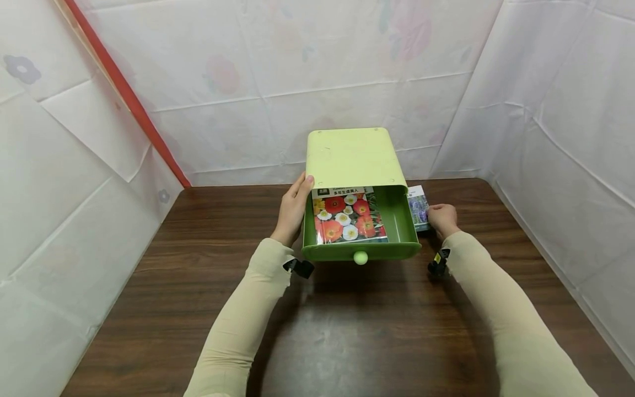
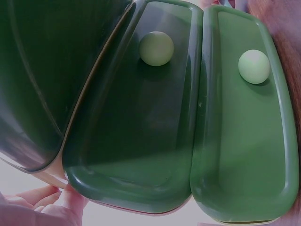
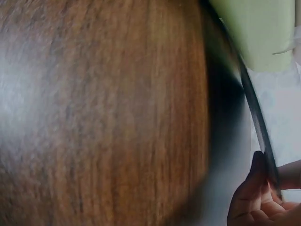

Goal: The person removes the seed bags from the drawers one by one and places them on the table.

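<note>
A small cabinet with a pale yellow-green top [image 1: 352, 157] stands on the table, its top drawer [image 1: 322, 252] pulled out. Inside lies a packet with red and white flowers [image 1: 347, 218], flat toward the left side. My left hand [image 1: 292, 209] rests along the cabinet's left side, thumb at the top front corner; the left wrist view catches the fingers at its edge. Right of the cabinet, my right hand [image 1: 445, 218] pinches a packet with purple flowers [image 1: 418, 207] by its right side. The right wrist view shows it nearly edge-on between thumb and fingers.
Two closed green drawers with round knobs, a middle drawer [image 2: 136, 113] and a bottom drawer [image 2: 249, 127], sit below the open one. Dark wooden table [image 1: 342, 331] extends in front. White sheeting [image 1: 278, 71] hangs behind and at both sides.
</note>
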The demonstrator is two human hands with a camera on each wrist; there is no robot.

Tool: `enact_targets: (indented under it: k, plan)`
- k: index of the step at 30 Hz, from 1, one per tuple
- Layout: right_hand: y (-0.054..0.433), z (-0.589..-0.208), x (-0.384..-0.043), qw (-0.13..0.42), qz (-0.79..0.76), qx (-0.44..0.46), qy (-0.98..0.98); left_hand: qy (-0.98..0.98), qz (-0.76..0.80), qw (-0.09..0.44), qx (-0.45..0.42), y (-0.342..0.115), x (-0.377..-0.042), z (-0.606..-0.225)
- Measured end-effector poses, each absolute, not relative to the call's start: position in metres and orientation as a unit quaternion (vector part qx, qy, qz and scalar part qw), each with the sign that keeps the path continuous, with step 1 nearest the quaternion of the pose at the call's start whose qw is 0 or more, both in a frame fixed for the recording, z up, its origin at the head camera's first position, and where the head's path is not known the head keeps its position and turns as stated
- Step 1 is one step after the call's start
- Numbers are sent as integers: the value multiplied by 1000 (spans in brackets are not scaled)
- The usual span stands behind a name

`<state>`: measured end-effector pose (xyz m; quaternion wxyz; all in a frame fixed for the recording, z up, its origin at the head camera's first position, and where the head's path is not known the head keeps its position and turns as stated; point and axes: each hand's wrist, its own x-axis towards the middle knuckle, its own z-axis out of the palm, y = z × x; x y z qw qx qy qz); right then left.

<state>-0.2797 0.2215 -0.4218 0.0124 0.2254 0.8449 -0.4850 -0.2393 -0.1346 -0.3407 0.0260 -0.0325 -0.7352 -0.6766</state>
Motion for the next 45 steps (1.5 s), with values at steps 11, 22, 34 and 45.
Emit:
enact_targets:
  k: [11,22,34,45]
  plan:
    - [220,-422,-274,27,-366,190,911,-735,-677,21,-37,-135,-241,-342]
    - [218,-422,-278,62,-322,182,927,-734,-678,20,-32,-134,-239,-341]
    - [218,-419,-279,60,-307,186,931,-732,-681,20,-24,-134,-240,-341]
    - [222,-388,-275,20,-382,138,913,-736,-677,12,-22,-135,-240,-341]
